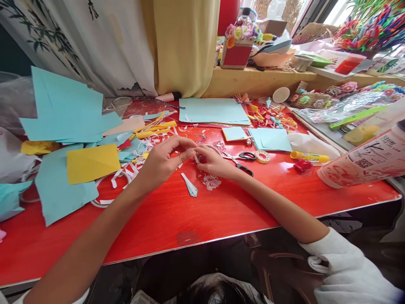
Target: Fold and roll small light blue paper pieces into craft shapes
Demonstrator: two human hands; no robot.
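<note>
The right hand (211, 161) grasps a white ring (196, 159). The left hand (167, 158) meets the right; its own grip I cannot tell.

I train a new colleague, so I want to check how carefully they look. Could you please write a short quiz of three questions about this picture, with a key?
1. Which of these is nearest to the right hand?
A) the yellow tube
B) the scissors
C) the printed plastic cup

2. True or false: at the left side, a yellow sheet lies over light-blue paper.

3. Fill in the colour: the small folded paper piece on the red table is white and ____.

Key: 1. B; 2. True; 3. light blue.
</note>
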